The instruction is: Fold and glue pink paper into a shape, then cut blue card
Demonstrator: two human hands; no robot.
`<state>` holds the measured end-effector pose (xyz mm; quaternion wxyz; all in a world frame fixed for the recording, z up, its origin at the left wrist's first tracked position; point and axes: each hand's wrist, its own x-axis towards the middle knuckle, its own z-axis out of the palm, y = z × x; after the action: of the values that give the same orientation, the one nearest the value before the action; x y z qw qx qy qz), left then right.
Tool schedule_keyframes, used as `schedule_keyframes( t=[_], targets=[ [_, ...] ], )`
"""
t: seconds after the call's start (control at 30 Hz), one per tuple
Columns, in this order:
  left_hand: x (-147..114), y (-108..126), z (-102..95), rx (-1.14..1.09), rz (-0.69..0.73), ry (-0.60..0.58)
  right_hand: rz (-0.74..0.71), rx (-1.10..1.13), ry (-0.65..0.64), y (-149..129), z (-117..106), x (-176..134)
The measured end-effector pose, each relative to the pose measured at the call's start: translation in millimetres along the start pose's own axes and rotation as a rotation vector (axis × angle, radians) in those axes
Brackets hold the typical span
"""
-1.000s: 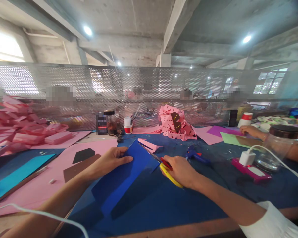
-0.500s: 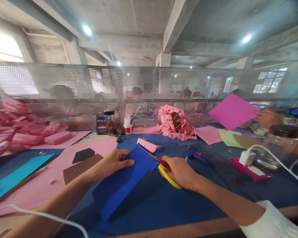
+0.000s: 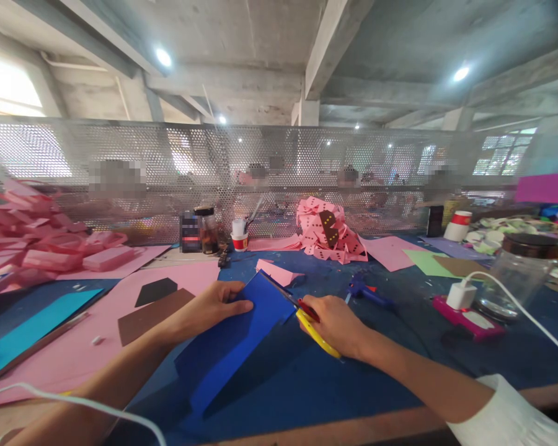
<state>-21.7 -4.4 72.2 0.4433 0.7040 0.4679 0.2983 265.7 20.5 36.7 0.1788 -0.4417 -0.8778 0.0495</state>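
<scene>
A blue sheet of paper or card [image 3: 246, 337] is tilted above the dark blue table cover [image 3: 325, 396]. My left hand [image 3: 221, 310] pinches its upper left part, thumb on top. In my right hand [image 3: 337, 322] are scissors [image 3: 315, 331] with yellow and red handles, the fingers closed round them. Their blades lie along the sheet's upper right edge, pointing away to the left. Just beyond the blades rests a folded pink paper piece [image 3: 279, 272]. A blue glue gun [image 3: 369, 292] lies right of my right hand.
Pink paper pieces [image 3: 32, 229] are heaped at the left. Dotted pink paper shapes [image 3: 330, 232] stand at the back before a perforated screen [image 3: 279, 155]. At the right are a glass jar [image 3: 516, 279], a magenta power strip [image 3: 467, 316] and a white cable [image 3: 525, 303].
The magenta sheet held by another person's hand has moved away to the right edge, and that hand is out of view. My hands, the blue sheet and the scissors have barely shifted.
</scene>
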Motion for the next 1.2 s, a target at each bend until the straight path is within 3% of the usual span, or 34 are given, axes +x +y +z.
schedule_keyframes(
  t=[0.33, 0.57, 0.67, 0.77, 0.9, 1.1, 1.2],
  targets=[
    [2.3, 1.8, 0.0, 0.012, 0.012, 0.037, 0.029, -0.051, -0.026, -2.8, -3.7, 0.5],
    [-0.3, 5.8, -2.3, -0.033, -0.006, 0.046, 0.062, 0.055, 0.076, 7.0, 3.9, 6.8],
    [-2.6, 9.4, -12.1, -0.118, -0.015, 0.142, 0.091, 0.091, 0.137, 11.8, 4.4, 9.7],
    [-6.1, 10.2, -32.7, -0.225, -0.027, 0.358, 0.116, 0.103, 0.177, 14.2, 3.4, 11.1],
    [-10.8, -1.2, -73.5, -0.192, -0.088, 0.502, 0.122, 0.107, 0.168, 14.9, 2.1, 11.3],
    [-21.0, -42.9, -134.6, -0.123, -0.180, 0.834, 0.146, 0.106, 0.146, 17.4, 4.0, 12.3],
    [-27.1, -64.4, -157.8, -0.117, -0.243, 0.921, 0.147, 0.148, 0.127, 17.6, 5.5, 13.3]
  ],
)
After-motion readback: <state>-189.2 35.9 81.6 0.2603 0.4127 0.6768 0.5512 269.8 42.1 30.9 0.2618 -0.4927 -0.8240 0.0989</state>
